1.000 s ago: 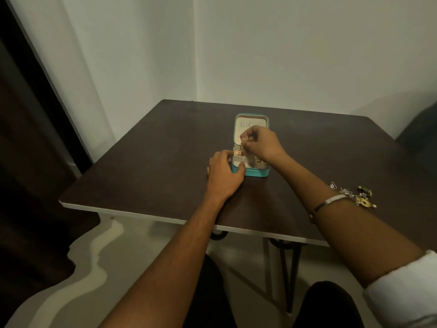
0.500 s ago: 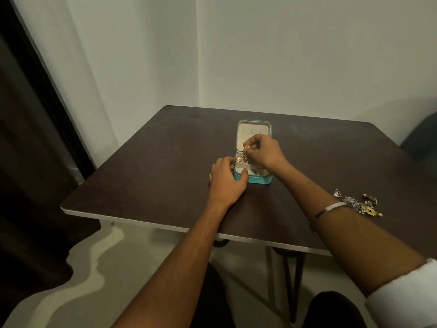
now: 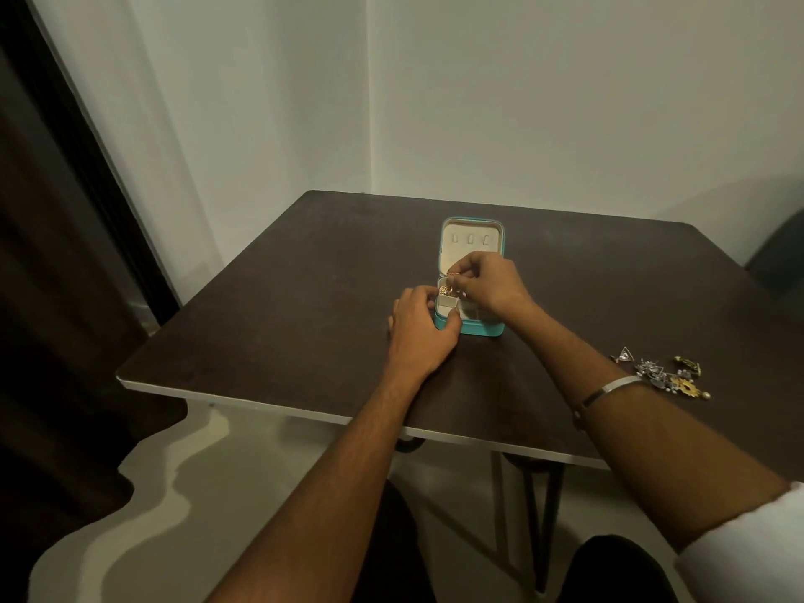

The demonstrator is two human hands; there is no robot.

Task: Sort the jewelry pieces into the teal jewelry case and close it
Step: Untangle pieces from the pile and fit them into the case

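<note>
one teal jewelry case (image 3: 483,330), lid up, sits on one dark surface (image 3: 278,306). two hands, the left hand (image 3: 420,332) and the right hand (image 3: 489,282), meet over it, with one gold piece (image 3: 448,291) between them. one loose heap of jewelry (image 3: 663,376) lies apart, its pieces too tangled to count. three small slots line the lid. one silver bangle (image 3: 609,391) circles the right wrist.

Single head view, wide-angle, looks forward and down over table (image 3: 269,324) toward room corner.

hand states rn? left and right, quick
Left hand: grips the near-left corner of the open teal jewelry case, steadying it.
Right hand: pinches a gold jewelry piece over the case's far-left compartment.
</note>
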